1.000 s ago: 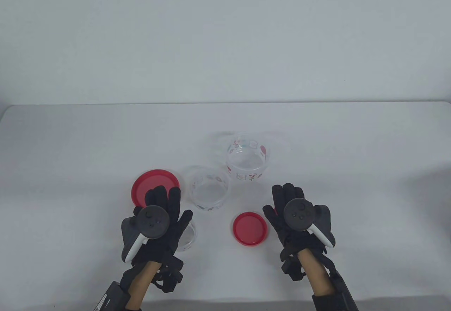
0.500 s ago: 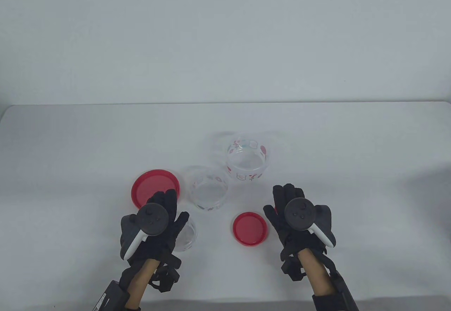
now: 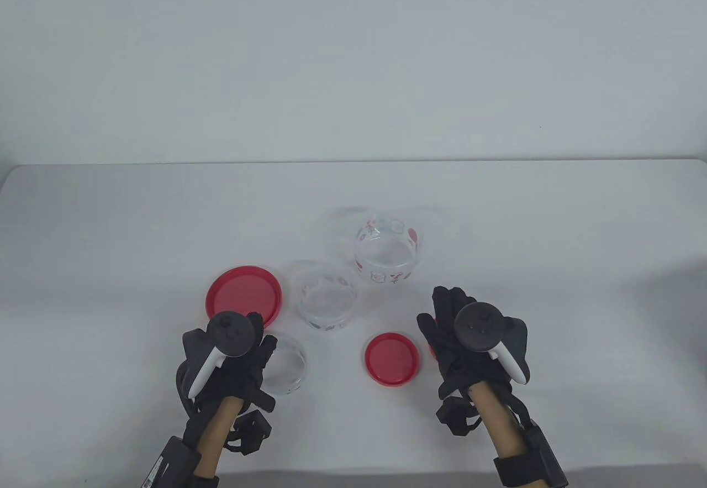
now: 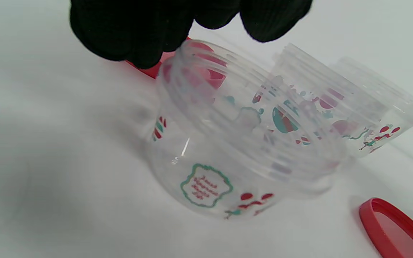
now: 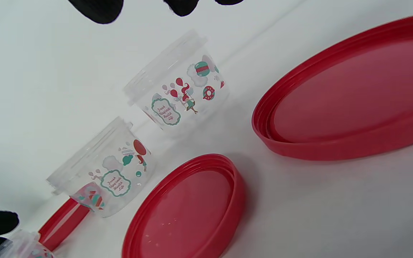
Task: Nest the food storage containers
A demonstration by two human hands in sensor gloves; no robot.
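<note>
Three clear printed containers stand open on the table: a large one (image 3: 386, 253), a medium one (image 3: 327, 300) and a small one (image 3: 284, 363). My left hand (image 3: 259, 339) is at the small container's left side. In the left wrist view its fingers (image 4: 138, 32) hang curled just over the far rim of the small container (image 4: 228, 150); no grip shows. My right hand (image 3: 447, 311) hovers open and flat over a red lid, of which only a sliver (image 3: 432, 351) shows. That lid shows fully in the right wrist view (image 5: 346, 96).
A large red lid (image 3: 243, 294) lies behind my left hand. A small red lid (image 3: 391, 358) lies between my hands. The table's far edge (image 3: 353, 163) meets a white wall.
My left hand has drawn back toward me and curled its fingers, uncovering the small container. My right hand has shifted slightly right. The containers and lids have not moved.
</note>
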